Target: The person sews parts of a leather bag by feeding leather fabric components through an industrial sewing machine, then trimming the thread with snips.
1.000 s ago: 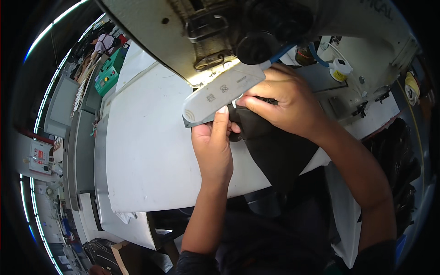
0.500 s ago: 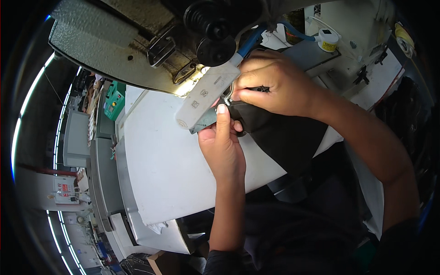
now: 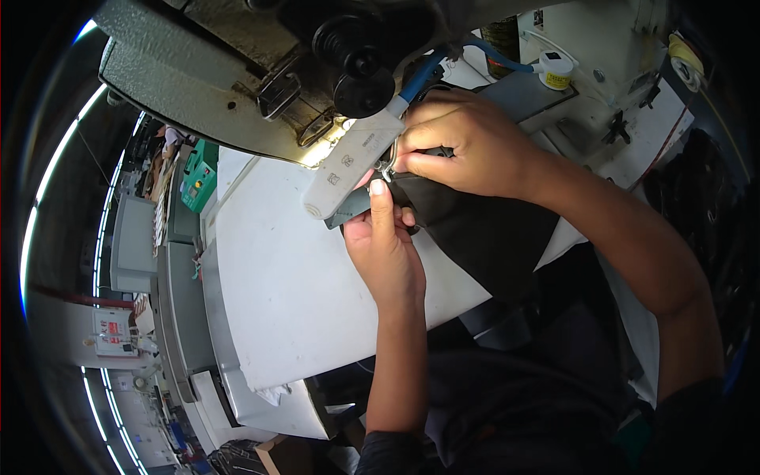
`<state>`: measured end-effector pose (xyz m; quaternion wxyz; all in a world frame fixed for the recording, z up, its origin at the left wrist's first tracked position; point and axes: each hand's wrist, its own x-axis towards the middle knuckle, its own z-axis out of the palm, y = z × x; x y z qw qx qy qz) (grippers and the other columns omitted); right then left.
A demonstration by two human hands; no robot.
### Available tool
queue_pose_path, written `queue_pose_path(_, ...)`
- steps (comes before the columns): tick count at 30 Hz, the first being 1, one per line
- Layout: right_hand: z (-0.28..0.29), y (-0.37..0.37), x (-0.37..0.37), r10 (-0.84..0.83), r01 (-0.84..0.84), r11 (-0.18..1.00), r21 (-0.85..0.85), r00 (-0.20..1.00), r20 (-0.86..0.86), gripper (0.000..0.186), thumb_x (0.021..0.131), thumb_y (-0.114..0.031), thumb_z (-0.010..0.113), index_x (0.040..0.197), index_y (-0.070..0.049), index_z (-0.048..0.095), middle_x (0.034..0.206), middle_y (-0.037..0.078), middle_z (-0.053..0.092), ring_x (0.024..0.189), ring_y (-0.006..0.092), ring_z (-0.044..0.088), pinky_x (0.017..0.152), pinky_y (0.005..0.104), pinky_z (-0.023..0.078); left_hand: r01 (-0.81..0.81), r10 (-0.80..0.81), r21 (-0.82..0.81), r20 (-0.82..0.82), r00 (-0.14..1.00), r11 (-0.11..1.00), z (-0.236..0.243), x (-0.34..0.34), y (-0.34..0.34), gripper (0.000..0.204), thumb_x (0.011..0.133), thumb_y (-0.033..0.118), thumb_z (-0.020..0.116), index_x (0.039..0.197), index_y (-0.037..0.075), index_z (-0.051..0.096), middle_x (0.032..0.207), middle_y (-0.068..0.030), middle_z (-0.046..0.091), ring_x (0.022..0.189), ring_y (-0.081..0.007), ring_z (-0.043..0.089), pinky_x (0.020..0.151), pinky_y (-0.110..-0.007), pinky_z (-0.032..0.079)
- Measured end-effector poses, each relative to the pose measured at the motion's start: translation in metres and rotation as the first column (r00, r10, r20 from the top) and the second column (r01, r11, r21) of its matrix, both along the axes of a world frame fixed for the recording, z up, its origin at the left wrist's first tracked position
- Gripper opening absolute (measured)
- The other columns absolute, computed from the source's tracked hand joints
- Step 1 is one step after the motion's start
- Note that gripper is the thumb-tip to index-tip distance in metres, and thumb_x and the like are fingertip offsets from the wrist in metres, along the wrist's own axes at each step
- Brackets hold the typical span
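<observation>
A dark piece of fabric [image 3: 495, 229] lies at the sewing machine [image 3: 182, 87], draped over the white table. My left hand [image 3: 389, 249] is closed at the fabric's near-left edge, thumb raised and fingers curled below, beside a grey metal plate [image 3: 354, 207]. My right hand [image 3: 479, 146] lies over the fabric with its thumb and forefinger pinched together at the small metal presser foot [image 3: 385, 169]. What lies between those fingertips is largely hidden. A white elongated fixture [image 3: 344, 170] with a blue hose slants over the stitching spot and hides part of it.
The machine's heavy head and a lit lamp [image 3: 326, 145] overhang the white tabletop [image 3: 293, 277]. A small white pot with a yellow label [image 3: 556, 71] stands at the back right. A green device [image 3: 199, 178] sits to the far left, past the table edge.
The view has tilted slightly. Both hands stay at the same spot on the fabric, with the right fingertips shifting only a little by the presser foot.
</observation>
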<state>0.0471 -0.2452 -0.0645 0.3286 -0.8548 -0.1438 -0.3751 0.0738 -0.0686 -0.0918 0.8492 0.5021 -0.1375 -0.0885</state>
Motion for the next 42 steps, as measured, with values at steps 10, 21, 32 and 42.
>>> queue_pose_path(10, 0.000, 0.001, 0.003, 0.009, -0.008, 0.998, 0.058, 1.000, -0.024, 0.014, 0.088, -0.021, 0.070, 0.081, -0.012, 0.078, 0.090, 0.003, 0.076, 0.093, 0.0256, 0.072, 0.085, 0.0411, 0.056, -0.008, 0.007, -0.005, -0.030, 1.000, 1.000, -0.003, 0.001, -0.001, 0.034, 0.109, 0.021, 0.064, 0.135, -0.001, 0.059, 0.093, 0.0019, 0.055, 0.071, -0.0051, 0.046, 0.062, -0.024, 0.042)
queue_pose_path(21, 0.002, 0.001, 0.003, 0.008, -0.002, 0.997, 0.075, 0.997, -0.072, 0.013, 0.087, -0.020, 0.071, 0.081, -0.011, 0.078, 0.089, 0.004, 0.076, 0.089, 0.0274, 0.073, 0.082, 0.0415, 0.056, -0.062, 0.062, 0.030, 0.005, 0.998, 0.998, -0.009, 0.004, -0.006, 0.030, 0.109, 0.026, 0.064, 0.128, 0.003, 0.062, 0.091, 0.0029, 0.058, 0.069, -0.0039, 0.045, 0.060, -0.022, 0.039)
queue_pose_path(32, -0.005, 0.035, -0.033, -0.295, 0.296, 0.955, 0.002, 0.952, 0.081, 0.013, 0.090, -0.022, 0.074, 0.098, -0.012, 0.073, 0.096, 0.001, 0.068, 0.094, 0.0237, 0.060, 0.090, 0.0408, 0.042, -0.062, 0.057, 0.128, 0.037, 0.998, 0.990, -0.002, 0.001, -0.003, 0.026, 0.111, 0.029, 0.061, 0.123, 0.006, 0.063, 0.079, 0.0045, 0.055, 0.067, -0.0041, 0.046, 0.059, -0.020, 0.037)
queue_pose_path(42, -0.004, 0.065, -0.049, -0.558, 0.561, 0.821, -0.104, 0.828, 0.055, 0.019, 0.089, -0.023, 0.079, 0.095, -0.011, 0.066, 0.097, 0.002, 0.061, 0.096, 0.0232, 0.057, 0.090, 0.0429, 0.040, -0.163, 0.150, 0.233, 0.072, 0.986, 0.959, -0.008, -0.004, -0.008, 0.031, 0.113, 0.031, 0.057, 0.100, 0.005, 0.068, 0.085, 0.0039, 0.060, 0.073, -0.0043, 0.049, 0.068, -0.022, 0.044)
